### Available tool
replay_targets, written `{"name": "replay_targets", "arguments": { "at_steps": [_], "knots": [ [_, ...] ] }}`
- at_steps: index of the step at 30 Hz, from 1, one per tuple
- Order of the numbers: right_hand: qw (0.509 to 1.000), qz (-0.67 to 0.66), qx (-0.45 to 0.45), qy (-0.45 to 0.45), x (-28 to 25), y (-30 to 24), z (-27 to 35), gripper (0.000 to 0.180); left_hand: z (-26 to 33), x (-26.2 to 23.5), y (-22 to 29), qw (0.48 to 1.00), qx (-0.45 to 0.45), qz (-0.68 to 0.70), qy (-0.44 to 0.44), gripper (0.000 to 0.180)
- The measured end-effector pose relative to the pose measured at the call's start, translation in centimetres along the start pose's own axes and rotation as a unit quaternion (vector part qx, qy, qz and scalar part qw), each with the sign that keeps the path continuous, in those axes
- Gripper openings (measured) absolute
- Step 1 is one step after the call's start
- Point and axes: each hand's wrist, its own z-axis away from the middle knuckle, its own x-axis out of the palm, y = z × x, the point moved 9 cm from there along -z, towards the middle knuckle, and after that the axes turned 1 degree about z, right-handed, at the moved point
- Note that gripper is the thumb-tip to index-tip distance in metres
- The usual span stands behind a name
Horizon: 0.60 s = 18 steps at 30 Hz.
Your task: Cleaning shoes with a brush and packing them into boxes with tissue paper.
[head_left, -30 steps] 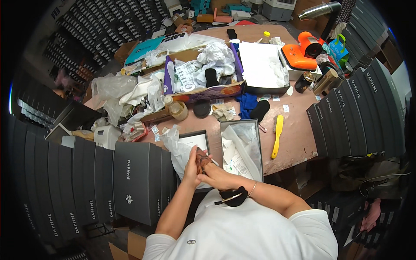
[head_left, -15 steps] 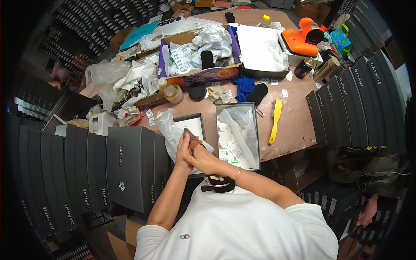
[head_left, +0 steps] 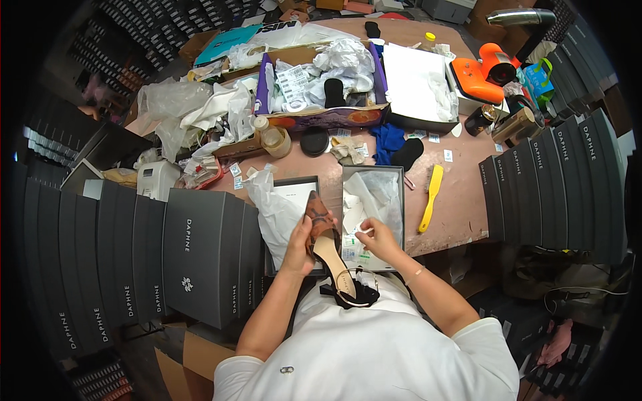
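My left hand [head_left: 301,246] grips a woman's shoe [head_left: 327,248] by the side of its pointed toe. The toe is patterned brown and black, the insole beige, and a black ankle strap lies by the heel against my white shirt. My right hand [head_left: 378,240] is over the open shoebox [head_left: 401,220] on the right, fingers pinched together at a small white bit I cannot make out. White paper, clear plastic and small packets [head_left: 356,252] lie in that box. Under my left hand stands another open shoebox [head_left: 294,182] with crumpled white tissue paper [head_left: 267,214].
Closed dark shoeboxes stand in rows at left [head_left: 200,260] and right [head_left: 542,194]. A yellow shoehorn-shaped tool [head_left: 431,199] lies on the table right of the boxes. Farther back are a glue jar [head_left: 275,140], a purple carton [head_left: 321,119], a white lid [head_left: 414,83] and an orange device [head_left: 478,80].
My right hand has left the shoe's toe and moved right over the right shoebox. The shoe, still in my left hand, now shows its whole insole. The view has shifted slightly.
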Motion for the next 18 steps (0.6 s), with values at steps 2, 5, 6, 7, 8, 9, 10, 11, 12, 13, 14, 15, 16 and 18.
{"name": "replay_targets", "arguments": {
  "at_steps": [2, 5, 6, 7, 8, 9, 10, 11, 12, 13, 14, 15, 16, 18],
  "knots": [
    [0.961, 0.168, -0.163, 0.146, 0.4, 0.7, -2.8, 0.047, 1.6, 0.8, -2.9, 0.999, -0.014, 0.006, 0.052, 0.046],
    [0.924, 0.302, -0.153, 0.179, 1.7, 1.2, -4.4, 0.052, 3.6, 0.0, -6.8, 0.987, -0.105, 0.038, 0.113, 0.046],
    [0.936, 0.289, -0.115, 0.163, 1.6, 2.5, -5.1, 0.048, 3.8, -0.6, -7.7, 0.981, -0.142, 0.047, 0.124, 0.046],
    [0.947, 0.274, -0.075, 0.146, 1.5, 3.7, -5.6, 0.044, 3.9, -1.6, -7.8, 0.976, -0.152, 0.051, 0.145, 0.05],
    [0.952, 0.249, -0.087, 0.158, 1.1, 3.6, -5.4, 0.028, 3.9, -2.7, -7.5, 0.972, -0.16, 0.057, 0.165, 0.053],
    [0.952, 0.226, -0.116, 0.171, 0.4, 2.1, -4.4, 0.023, 4.0, -3.6, -7.3, 0.966, -0.167, 0.067, 0.185, 0.057],
    [0.951, 0.203, -0.144, 0.183, -0.4, 0.6, -3.2, 0.018, 3.9, -3.9, -6.7, 0.968, -0.161, 0.084, 0.174, 0.06],
    [0.949, 0.18, -0.17, 0.192, -1.0, -1.3, -1.3, 0.014, 3.8, -4.2, -5.8, 0.971, -0.139, 0.056, 0.187, 0.066],
    [0.95, 0.169, -0.196, 0.174, -1.2, -3.6, 0.7, 0.012, 3.8, -4.5, -5.7, 0.97, -0.124, 0.054, 0.203, 0.069],
    [0.95, 0.158, -0.22, 0.157, -1.7, -6.3, 3.0, 0.012, 3.5, -4.7, -5.6, 0.969, -0.112, 0.05, 0.217, 0.071],
    [0.948, 0.147, -0.243, 0.141, -2.1, -8.4, 5.1, 0.012, 3.1, -4.3, -5.6, 0.974, -0.109, 0.042, 0.195, 0.073],
    [0.932, 0.175, -0.304, 0.089, -1.0, -10.5, 6.8, 0.013, 2.8, -3.7, -6.0, 0.978, -0.113, 0.032, 0.174, 0.074],
    [0.914, 0.247, -0.322, 0.018, 1.1, -11.2, 7.5, 0.014, 2.7, -3.4, -6.2, 0.978, -0.09, 0.023, 0.188, 0.077],
    [0.878, 0.336, -0.337, -0.054, 4.0, -11.5, 7.2, 0.016, 2.3, -2.8, -6.7, 0.98, -0.077, 0.016, 0.185, 0.081]
  ]
}}
